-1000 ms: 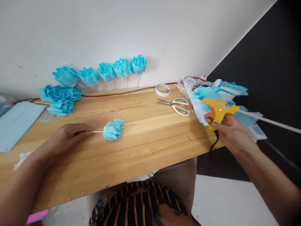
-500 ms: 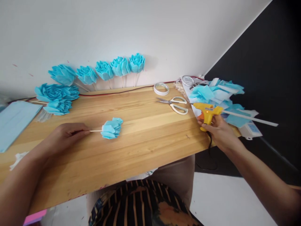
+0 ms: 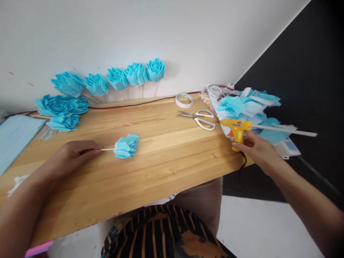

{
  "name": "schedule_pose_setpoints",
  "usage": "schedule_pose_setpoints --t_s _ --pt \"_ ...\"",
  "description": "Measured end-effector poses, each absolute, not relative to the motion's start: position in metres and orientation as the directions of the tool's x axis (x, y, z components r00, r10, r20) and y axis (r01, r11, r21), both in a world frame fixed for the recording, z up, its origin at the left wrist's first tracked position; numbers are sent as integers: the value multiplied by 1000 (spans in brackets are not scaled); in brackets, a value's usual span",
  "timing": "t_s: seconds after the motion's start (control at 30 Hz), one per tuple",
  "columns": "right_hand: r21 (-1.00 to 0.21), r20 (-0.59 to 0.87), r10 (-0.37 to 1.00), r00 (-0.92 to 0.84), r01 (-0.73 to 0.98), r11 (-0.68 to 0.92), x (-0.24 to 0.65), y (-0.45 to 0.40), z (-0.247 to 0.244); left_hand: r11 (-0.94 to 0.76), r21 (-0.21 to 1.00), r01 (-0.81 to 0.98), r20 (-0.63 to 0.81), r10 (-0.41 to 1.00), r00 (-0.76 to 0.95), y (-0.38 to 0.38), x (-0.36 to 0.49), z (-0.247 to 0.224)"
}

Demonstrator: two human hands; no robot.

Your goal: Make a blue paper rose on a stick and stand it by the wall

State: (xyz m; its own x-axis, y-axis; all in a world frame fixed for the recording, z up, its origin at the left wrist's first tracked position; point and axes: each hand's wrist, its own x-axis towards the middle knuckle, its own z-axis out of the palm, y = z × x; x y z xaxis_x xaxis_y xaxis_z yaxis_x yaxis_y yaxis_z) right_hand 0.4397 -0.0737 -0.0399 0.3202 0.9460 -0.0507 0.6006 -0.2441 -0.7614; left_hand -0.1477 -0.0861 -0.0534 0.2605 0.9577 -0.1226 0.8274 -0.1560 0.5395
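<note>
My left hand (image 3: 77, 156) pinches the thin stick stem of a blue paper flower (image 3: 125, 146), whose head points right, low over the wooden table (image 3: 161, 161). At the table's right edge, my right hand (image 3: 258, 148) is closed round the handle of a yellow glue gun (image 3: 237, 129). A long white glue stick (image 3: 287, 130) juts out of the gun's back, and a dark cord hangs below its grip. Close behind the gun lies a pile of blue and white paper pieces (image 3: 249, 104).
Scissors (image 3: 201, 118) with white handles and a tape roll (image 3: 184, 100) lie toward the back. Several finished blue flowers (image 3: 135, 74) lean on the wall, with more flowers (image 3: 61, 105) lying at the left. A folded blue paper stack (image 3: 18, 138) is at the far left.
My right hand has shifted slightly right with the glue gun, whose glue stick now lies more level. My left hand still holds the flower in nearly the same place.
</note>
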Motion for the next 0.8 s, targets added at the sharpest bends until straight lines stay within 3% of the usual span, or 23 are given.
schedule_pose_setpoints --t_s 0.17,0.37,0.47,0.57,0.7,0.8 --pt "-906 -263 898 354 229 -356 433 -78 -36 -154 528 835 -125 959 256 -86 -147 -53" --pt "-949 -251 921 297 110 -294 432 -84 -38 -150 541 827 -130 957 259 -86 -147 -54" --pt "-946 -211 930 300 176 -271 434 -83 -38 -139 550 824 -130 960 249 -86 -147 -54" --pt "-904 -130 953 273 363 -228 441 -81 -41 -124 555 823 -144 959 242 -87 -147 -54" --pt "-655 49 971 233 741 -145 458 -81 -48 -124 552 825 -139 961 237 -87 -146 -52" --pt "-474 153 984 90 881 -7 473 -82 -47 -128 541 831 -136 962 236 -87 -146 -52"
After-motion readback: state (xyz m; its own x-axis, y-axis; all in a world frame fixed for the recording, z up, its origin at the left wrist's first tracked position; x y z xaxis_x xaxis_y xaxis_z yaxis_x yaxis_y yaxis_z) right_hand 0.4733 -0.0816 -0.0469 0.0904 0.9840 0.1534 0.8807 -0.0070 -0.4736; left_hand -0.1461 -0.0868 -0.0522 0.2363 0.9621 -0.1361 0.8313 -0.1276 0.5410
